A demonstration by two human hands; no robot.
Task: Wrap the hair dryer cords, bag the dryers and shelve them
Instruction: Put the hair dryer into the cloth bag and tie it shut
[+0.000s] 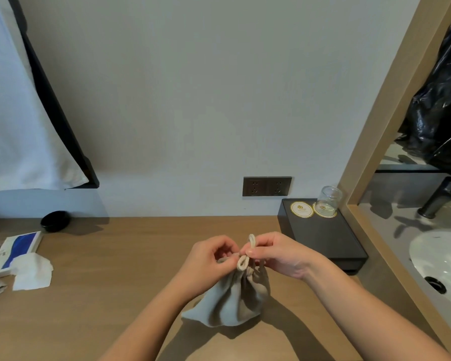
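Here, fingers of my left hand and right hand are clamped on the cream drawstring at the gathered neck of the grey cloth bag, standing on the wooden worktop. Printing on two gold-rimmed coasters behind is too small to read.

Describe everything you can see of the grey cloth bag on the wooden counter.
The drawstring bag is soft grey-beige cloth, bulging and rounded, its contents hidden. It stands on the wooden counter with its neck gathered shut on top, folds running down from it. A cream drawstring forms loops at the neck. The left hand pinches the cord at the neck, and the right hand pinches the upper loop.
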